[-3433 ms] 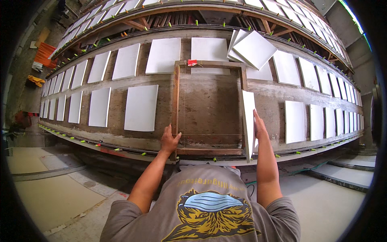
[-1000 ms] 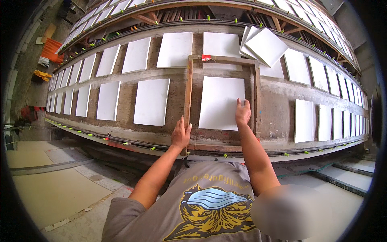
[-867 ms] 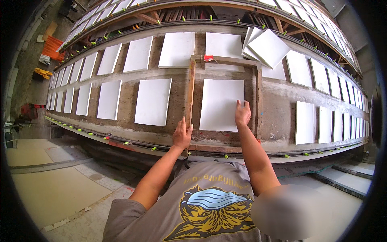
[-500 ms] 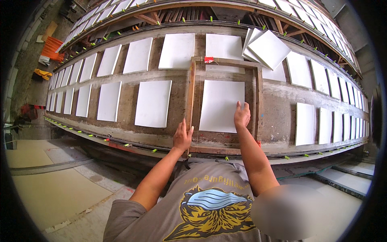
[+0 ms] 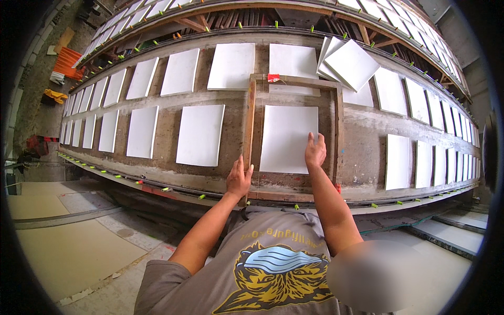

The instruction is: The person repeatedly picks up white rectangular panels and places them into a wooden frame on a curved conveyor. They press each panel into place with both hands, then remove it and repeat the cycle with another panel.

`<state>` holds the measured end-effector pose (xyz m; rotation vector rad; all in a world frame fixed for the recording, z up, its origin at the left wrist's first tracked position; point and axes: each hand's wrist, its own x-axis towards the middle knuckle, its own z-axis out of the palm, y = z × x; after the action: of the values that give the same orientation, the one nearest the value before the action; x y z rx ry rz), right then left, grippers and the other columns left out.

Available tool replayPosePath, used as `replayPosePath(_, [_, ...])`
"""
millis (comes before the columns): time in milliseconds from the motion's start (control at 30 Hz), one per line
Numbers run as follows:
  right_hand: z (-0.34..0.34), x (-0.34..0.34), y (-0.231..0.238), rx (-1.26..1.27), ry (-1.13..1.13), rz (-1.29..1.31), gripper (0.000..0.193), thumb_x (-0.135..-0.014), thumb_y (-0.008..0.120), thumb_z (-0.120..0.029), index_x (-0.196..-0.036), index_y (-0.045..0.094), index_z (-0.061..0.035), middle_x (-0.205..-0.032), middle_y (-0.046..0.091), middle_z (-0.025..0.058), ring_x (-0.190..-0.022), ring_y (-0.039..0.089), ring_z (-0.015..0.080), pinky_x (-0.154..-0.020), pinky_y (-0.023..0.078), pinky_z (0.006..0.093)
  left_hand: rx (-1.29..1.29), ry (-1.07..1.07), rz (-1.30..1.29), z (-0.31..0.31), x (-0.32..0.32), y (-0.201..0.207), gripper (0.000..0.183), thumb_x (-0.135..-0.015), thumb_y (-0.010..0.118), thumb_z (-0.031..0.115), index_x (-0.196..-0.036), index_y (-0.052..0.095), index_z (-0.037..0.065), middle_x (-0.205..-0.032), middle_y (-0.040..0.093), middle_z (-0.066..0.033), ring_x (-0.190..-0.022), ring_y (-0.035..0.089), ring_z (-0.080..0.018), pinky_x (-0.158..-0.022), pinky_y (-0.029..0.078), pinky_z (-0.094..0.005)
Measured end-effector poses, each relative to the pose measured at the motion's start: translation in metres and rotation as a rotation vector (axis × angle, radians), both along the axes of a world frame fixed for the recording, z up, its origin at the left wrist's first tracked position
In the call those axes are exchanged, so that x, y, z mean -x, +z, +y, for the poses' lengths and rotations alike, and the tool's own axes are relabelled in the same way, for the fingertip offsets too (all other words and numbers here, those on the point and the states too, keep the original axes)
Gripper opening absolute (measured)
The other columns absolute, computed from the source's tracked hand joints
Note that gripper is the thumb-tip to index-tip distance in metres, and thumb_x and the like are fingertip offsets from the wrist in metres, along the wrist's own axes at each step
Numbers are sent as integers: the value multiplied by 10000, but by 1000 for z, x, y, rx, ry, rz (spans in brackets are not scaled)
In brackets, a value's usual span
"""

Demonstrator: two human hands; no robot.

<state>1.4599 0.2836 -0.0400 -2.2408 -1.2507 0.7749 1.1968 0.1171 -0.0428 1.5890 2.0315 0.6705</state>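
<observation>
A wooden frame (image 5: 339, 121), rectangular and bare of mesh, lies over the table in front of me. Inside its opening is a flat white panel (image 5: 286, 137). My left hand (image 5: 239, 178) is at the near part of the frame's left bar, its fingers along one side and the thumb on the other. At the panel's right edge, my right hand (image 5: 315, 152) pinches the edge between thumb and fingers; its underside is hidden. A red tag (image 5: 273, 78) sits on the frame's far left corner.
Two rows of white panels (image 5: 200, 135) run along the long stained table (image 5: 362, 157). Beyond the frame's far right corner, several panels (image 5: 353, 65) are stacked askew. Green pegs (image 5: 202, 197) line the table's edges. Another panel-covered table (image 5: 294, 6) stands behind.
</observation>
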Motion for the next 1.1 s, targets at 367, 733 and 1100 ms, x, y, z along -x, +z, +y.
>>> replayPosePath(367, [2,5,-1,-16,12,-40,573,-1013,592,-525,-1414,547,-118,-1293,639,216,-1184,623,425,-983,497,525,-5,-12,28,0,1,1,680,-1061,519,415,-1527,371,-58,-1403,535,-251,-1263,572,-421,-1024,510,-470])
replayPosePath(733, [-3,11,-12,-19,-27,-239,650,-963,666,-519,-1458,489,-135,-1357,562,207,-1251,534,396,-1027,461,512,-6,-9,5,0,1,-2,689,-1054,531,416,-1527,373,-58,-1399,538,-252,-1258,577,-422,-1014,512,-475])
replayPosePath(1100, [-48,14,13,-31,526,-417,1059,-724,763,-772,-1614,292,-446,-1655,162,315,-1527,198,515,-1204,255,593,-85,-248,415,4,-5,20,601,-1019,608,428,-1584,415,358,-1614,301,-196,-1355,472,-434,-1110,403,-547])
